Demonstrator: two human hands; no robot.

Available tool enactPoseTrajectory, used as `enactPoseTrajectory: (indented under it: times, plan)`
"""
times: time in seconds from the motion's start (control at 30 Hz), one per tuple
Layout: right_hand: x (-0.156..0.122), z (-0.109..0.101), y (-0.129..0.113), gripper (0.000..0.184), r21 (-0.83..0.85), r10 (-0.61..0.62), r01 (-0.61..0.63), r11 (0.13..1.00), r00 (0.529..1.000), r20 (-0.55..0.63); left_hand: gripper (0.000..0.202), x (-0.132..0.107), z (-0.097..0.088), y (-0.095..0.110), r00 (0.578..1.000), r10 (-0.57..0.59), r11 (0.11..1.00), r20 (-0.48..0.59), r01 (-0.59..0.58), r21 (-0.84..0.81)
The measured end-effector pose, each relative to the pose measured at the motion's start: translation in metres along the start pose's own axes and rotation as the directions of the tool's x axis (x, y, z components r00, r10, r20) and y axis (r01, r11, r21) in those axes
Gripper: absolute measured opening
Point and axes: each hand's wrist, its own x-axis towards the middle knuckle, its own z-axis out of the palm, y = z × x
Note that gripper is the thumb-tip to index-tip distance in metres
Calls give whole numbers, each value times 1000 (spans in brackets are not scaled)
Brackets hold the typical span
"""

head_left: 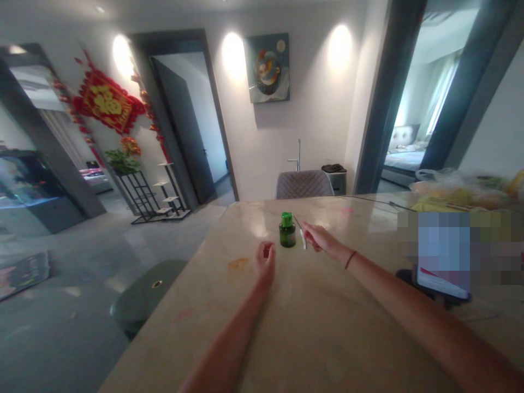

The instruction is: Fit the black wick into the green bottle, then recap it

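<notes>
A small dark green glass bottle (287, 236) with a bright green cap stands upright on the table. My right hand (317, 238), just right of the bottle, pinches a thin stick-like tool (302, 234). Its upper part is dark and narrow, its lower part whitish; the exact kind is too small to make out. Left of the bottle and a little nearer to me, my left hand (265, 261) is curled into a loose fist around a dark hollow, with nothing visible in it. Neither hand touches the bottle.
The pale stone table (311, 327) bears an orange stain (238, 264). A phone (444, 256), partly pixelated, stands at the right on a dark holder, with plastic bags (458, 188) behind it. Beyond the far edge is a grey chair (305, 184); a green stool (149, 295) stands left.
</notes>
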Motion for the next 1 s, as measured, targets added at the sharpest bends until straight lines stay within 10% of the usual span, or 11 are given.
enactPoseTrajectory:
  times: [0.1,0.2,0.6,1.0]
  plan:
    - [29,5,-25,31,-391,-278,161,906,924,-264,28,1,0,-7,1000,15,1000,-18,-15,1]
    - [51,12,-45,47,-674,-426,164,720,872,-243,36,3,2,-14,996,80,996,-45,-82,-31]
    - [60,29,-76,44,-950,-199,14,311,979,-51,30,7,6,-25,986,123,989,-115,-131,-67]
    - [52,19,-92,29,-920,-204,262,292,957,208,36,9,12,-28,980,159,985,-116,-166,-52]
